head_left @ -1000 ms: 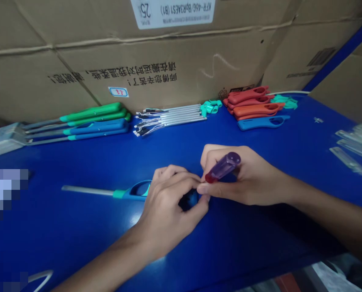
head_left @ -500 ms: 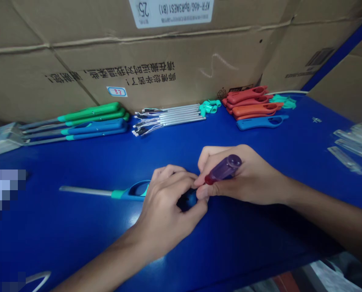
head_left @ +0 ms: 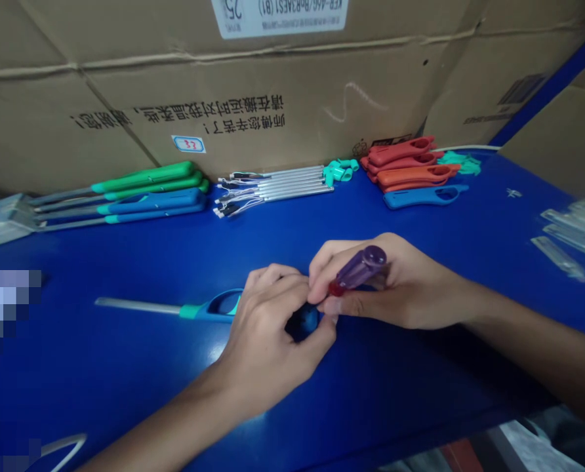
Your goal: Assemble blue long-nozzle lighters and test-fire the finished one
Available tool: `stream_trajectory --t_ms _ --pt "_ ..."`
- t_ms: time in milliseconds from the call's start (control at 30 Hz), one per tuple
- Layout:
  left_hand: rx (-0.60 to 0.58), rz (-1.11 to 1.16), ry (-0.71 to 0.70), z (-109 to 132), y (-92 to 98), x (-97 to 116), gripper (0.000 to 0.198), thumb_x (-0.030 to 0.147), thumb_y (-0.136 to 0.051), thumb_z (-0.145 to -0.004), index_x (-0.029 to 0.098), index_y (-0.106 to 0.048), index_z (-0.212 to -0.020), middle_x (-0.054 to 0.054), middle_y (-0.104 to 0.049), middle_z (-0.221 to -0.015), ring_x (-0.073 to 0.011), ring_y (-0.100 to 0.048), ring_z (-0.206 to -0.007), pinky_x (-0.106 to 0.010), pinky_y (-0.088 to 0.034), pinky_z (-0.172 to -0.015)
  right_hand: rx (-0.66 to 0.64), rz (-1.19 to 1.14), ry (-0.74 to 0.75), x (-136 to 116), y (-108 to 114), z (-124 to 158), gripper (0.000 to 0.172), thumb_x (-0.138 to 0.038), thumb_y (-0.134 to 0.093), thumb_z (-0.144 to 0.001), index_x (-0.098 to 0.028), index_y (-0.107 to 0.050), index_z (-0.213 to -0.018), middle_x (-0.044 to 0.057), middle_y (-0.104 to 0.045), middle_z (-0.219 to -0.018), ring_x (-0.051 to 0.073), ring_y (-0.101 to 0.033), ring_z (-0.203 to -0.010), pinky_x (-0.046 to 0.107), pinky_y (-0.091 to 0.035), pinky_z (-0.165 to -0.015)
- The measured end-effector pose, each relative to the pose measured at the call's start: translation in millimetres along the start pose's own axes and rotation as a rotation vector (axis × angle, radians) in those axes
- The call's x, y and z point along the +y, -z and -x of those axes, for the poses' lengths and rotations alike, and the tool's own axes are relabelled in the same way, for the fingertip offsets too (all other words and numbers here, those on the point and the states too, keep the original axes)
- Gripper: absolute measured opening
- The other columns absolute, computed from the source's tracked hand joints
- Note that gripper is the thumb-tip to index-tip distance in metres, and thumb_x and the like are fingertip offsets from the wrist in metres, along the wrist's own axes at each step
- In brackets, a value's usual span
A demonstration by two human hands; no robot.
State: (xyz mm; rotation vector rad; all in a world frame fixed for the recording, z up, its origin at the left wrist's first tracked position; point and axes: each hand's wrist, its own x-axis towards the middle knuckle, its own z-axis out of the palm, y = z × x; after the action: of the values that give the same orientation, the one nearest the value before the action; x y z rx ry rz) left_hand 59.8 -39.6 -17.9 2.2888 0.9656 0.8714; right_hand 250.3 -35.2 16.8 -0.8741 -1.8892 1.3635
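Observation:
A blue long-necked lighter (head_left: 211, 308) with a teal collar and a metal tube lies on the table, its tube pointing left. My left hand (head_left: 277, 328) is closed around the lighter's handle end, which it mostly covers. Between the fingers and thumb of my right hand (head_left: 395, 288) is a screwdriver (head_left: 359, 270) with a purple handle and a red collar. Its handle leans up to the right, and its shaft and tip are hidden behind my fingers, close to the handle end of the lighter.
Green and blue long-necked lighters (head_left: 149, 190) lie at the back left. Metal tubes with wires (head_left: 282, 183) and teal collars (head_left: 340, 170) lie in the middle. Red, orange and blue handle shells (head_left: 410, 174) are stacked to their right, clear plastic parts (head_left: 563, 242) farther right. A cardboard box (head_left: 322, 85) stands behind.
My right hand's fingers have shifted slightly left, and the screwdriver's handle has moved a little left and up. My left hand stays on the lighter.

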Motion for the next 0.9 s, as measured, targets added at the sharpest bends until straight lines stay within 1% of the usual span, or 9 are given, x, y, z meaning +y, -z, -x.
stream_trajectory --t_ms 67,133,233,300,433,533,633,767,900 --pt "-0.003 -0.007 0.000 1 0.2 0 0.008 0.016 -0.061 -0.083 0.018 -0.065 -0.076 -0.001 -0.068 -0.076 -0.0190 -0.058 -0.084 -0.039 -0.040 -0.079 0.045 -0.009 -0.008 3 -5 -1 0.012 -0.027 -0.071 -0.085 -0.014 -0.070 -0.083 0.004 -0.064 -0.093 0.014 -0.063 -0.085 0.027 -0.051 -0.074" --pt "-0.008 -0.004 0.003 2 0.4 -1 0.007 0.013 -0.061 -0.080 0.019 -0.064 -0.077 0.000 -0.068 -0.079 -0.0188 -0.057 -0.084 -0.039 -0.039 -0.079 0.118 0.022 -0.028 4 -10 -3 0.020 -0.028 -0.078 -0.078 -0.014 -0.065 -0.072 0.002 -0.063 -0.088 0.012 -0.062 -0.078 0.025 -0.049 -0.070" --pt "-0.002 0.004 0.006 3 0.6 -3 0.007 0.012 -0.062 -0.076 0.020 -0.061 -0.077 0.001 -0.066 -0.078 -0.0193 -0.057 -0.084 -0.039 -0.039 -0.077 0.182 0.055 -0.025 3 -14 -4 0.029 -0.030 -0.084 -0.071 -0.015 -0.059 -0.066 0.001 -0.061 -0.084 0.011 -0.059 -0.074 0.024 -0.047 -0.066" --pt "0.005 0.012 0.010 3 0.7 -4 0.006 0.015 -0.062 -0.077 0.020 -0.060 -0.076 0.001 -0.065 -0.076 -0.0198 -0.056 -0.084 -0.039 -0.039 -0.076 0.142 0.050 0.000 1 -13 -4 0.024 -0.030 -0.082 -0.073 -0.015 -0.063 -0.073 0.002 -0.061 -0.085 0.012 -0.059 -0.075 0.025 -0.047 -0.067" --pt "0.004 0.016 0.011 3 1.2 -3 0.004 0.020 -0.060 -0.083 0.020 -0.064 -0.082 -0.001 -0.068 -0.079 -0.0203 -0.057 -0.084 -0.040 -0.040 -0.076 0.067 0.056 0.050 -3 -9 -3 0.011 -0.020 -0.076 -0.080 -0.014 -0.069 -0.087 0.003 -0.064 -0.088 0.012 -0.062 -0.081 0.024 -0.050 -0.071" --pt "0.013 0.025 0.013 3 1.2 -3 0.005 0.023 -0.062 -0.083 0.020 -0.064 -0.080 -0.001 -0.069 -0.079 -0.0199 -0.057 -0.083 -0.040 -0.040 -0.076 0.056 0.051 0.043 -4 -6 -3 0.009 -0.017 -0.076 -0.079 -0.016 -0.071 -0.086 0.003 -0.065 -0.089 0.012 -0.064 -0.083 0.023 -0.052 -0.073" --pt "0.028 0.041 0.016 4 0.6 -3 0.003 0.021 -0.063 -0.083 0.019 -0.063 -0.081 0.000 -0.069 -0.080 -0.0192 -0.057 -0.085 -0.039 -0.041 -0.077 0.049 0.026 0.020 -4 -5 -3 0.010 -0.015 -0.078 -0.076 -0.016 -0.072 -0.084 0.003 -0.064 -0.090 0.011 -0.064 -0.082 0.022 -0.053 -0.072" --pt "0.038 0.033 0.002 5 -0.2 -4 0.005 0.015 -0.063 -0.081 0.018 -0.061 -0.078 0.001 -0.067 -0.078 -0.0184 -0.057 -0.085 -0.038 -0.041 -0.078 0.018 0.001 -0.004 -3 -2 -3 0.006 -0.012 -0.074 -0.080 -0.014 -0.072 -0.085 0.004 -0.064 -0.094 0.011 -0.065 -0.082 0.021 -0.054 -0.071" --pt "0.032 0.014 -0.001 5 0.3 -3 0.005 0.013 -0.061 -0.081 0.019 -0.061 -0.079 0.000 -0.067 -0.079 -0.0188 -0.057 -0.085 -0.038 -0.042 -0.079 -0.010 -0.017 -0.016 -2 1 -2 0.006 -0.013 -0.072 -0.082 -0.015 -0.070 -0.088 0.004 -0.065 -0.098 0.012 -0.066 -0.085 0.023 -0.056 -0.074"
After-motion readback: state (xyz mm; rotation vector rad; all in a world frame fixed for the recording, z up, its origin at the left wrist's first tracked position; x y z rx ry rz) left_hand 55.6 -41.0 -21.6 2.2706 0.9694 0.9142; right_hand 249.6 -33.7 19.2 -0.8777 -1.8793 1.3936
